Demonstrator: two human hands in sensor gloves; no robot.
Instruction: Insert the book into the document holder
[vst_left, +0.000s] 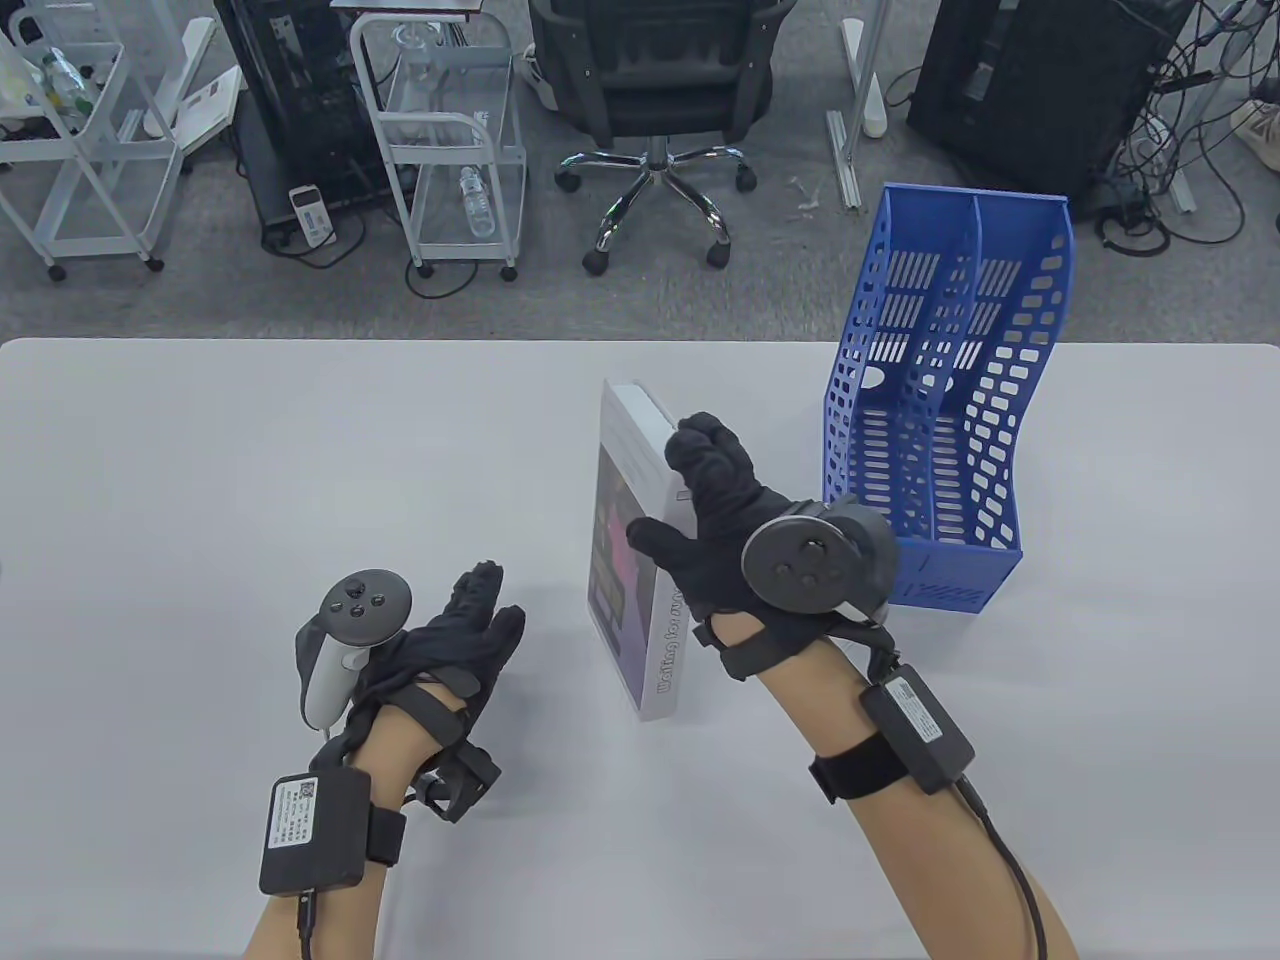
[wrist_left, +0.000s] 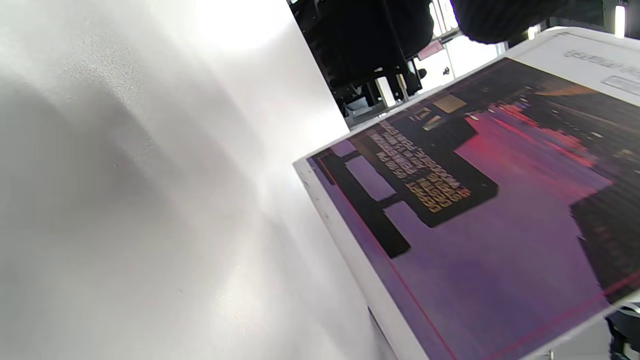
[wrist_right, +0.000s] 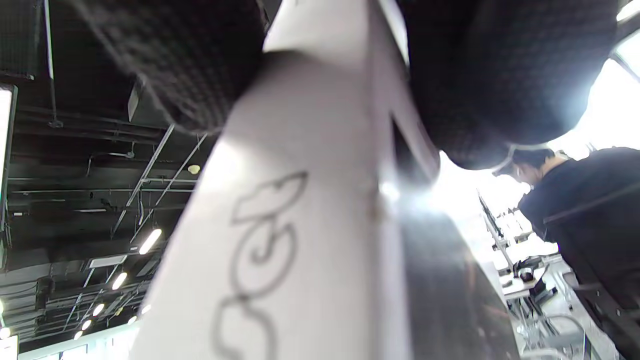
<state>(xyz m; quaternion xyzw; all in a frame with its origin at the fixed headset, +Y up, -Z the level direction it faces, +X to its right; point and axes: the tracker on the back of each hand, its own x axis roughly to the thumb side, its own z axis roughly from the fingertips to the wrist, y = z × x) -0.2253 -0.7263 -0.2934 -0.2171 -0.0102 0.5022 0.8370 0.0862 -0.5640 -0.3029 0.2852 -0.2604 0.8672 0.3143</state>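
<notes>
A white book (vst_left: 630, 560) with a purple and pink cover stands tilted on its edge at the table's middle. My right hand (vst_left: 700, 500) grips it across the spine, thumb on the cover side, fingers curled over the top. The cover fills the left wrist view (wrist_left: 490, 220); the white spine fills the right wrist view (wrist_right: 300, 225) between my gloved fingers (wrist_right: 500, 75). The blue perforated document holder (vst_left: 940, 400), with two slots, stands upright just right of the book. My left hand (vst_left: 470, 630) rests on the table left of the book, fingers extended, holding nothing.
The white table (vst_left: 250, 480) ends at its far edge just behind the holder. Beyond it on the floor are an office chair (vst_left: 660, 90), white wire carts (vst_left: 450, 130) and black cabinets (vst_left: 1040, 80) with cables.
</notes>
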